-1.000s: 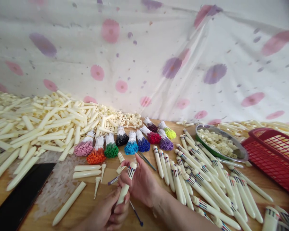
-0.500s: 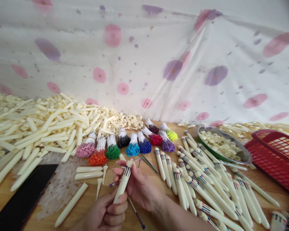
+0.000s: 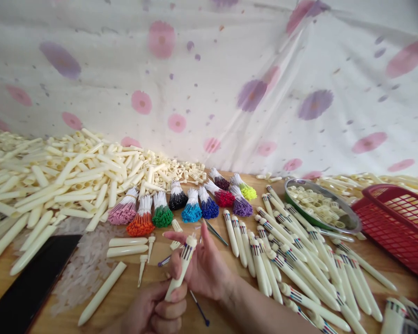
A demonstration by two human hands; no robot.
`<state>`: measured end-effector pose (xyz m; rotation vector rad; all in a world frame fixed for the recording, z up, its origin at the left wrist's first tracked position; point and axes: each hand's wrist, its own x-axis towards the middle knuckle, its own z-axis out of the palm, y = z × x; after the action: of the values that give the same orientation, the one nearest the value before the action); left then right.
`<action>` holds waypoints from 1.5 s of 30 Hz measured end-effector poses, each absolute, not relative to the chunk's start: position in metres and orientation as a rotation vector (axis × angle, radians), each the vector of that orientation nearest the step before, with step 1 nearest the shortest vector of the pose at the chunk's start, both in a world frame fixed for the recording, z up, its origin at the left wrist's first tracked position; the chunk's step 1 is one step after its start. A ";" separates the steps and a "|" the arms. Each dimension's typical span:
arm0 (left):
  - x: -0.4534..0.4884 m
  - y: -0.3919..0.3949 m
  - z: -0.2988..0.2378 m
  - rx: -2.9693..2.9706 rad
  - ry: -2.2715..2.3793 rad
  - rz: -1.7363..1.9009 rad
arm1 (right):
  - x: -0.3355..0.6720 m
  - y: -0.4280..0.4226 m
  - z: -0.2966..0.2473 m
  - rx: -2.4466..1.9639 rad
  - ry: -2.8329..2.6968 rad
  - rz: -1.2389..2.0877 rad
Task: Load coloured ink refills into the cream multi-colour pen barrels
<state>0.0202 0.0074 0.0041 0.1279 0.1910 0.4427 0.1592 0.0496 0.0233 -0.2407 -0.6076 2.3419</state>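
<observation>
The left hand (image 3: 169,308) grips the lower barrel of a tilted, cream plastic pen (image 3: 183,263) with dark and coloured stripes; the right hand (image 3: 209,269), behind it, is loosely spread, its finger contact hard to tell; beyond both hands lie white-stemmed, colour-tipped bundles (image 3: 209,208)

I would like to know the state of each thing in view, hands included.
Pen: held at a slant
Left hand: closed around the pen's lower part
Right hand: thumb and forefinger spread beside the pen's top
Refill bundles: sorted by colour
Blue-tipped refill: lying loose
Other pens: lying down, many overlapping
Bowl: holding slotted cream parts
Black slab: lying flat, surface dark
Cream barrels: heaped
</observation>
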 end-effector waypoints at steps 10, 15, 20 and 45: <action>0.019 0.007 0.001 0.111 0.266 0.499 | 0.158 0.048 0.020 -0.416 -0.634 2.304; 0.018 0.009 0.002 0.087 0.278 0.513 | 0.173 0.060 0.026 -0.619 -0.984 1.857; 0.015 0.010 0.006 0.115 0.293 0.442 | 0.207 0.076 0.037 -0.979 -1.882 1.097; 0.031 0.000 0.009 1.298 1.042 0.833 | 0.188 0.042 0.037 -0.947 -1.684 1.403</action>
<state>0.0312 -0.0001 0.0089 1.2982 1.0421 0.8329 0.1878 0.0417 0.0366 -0.9468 -1.6836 1.4029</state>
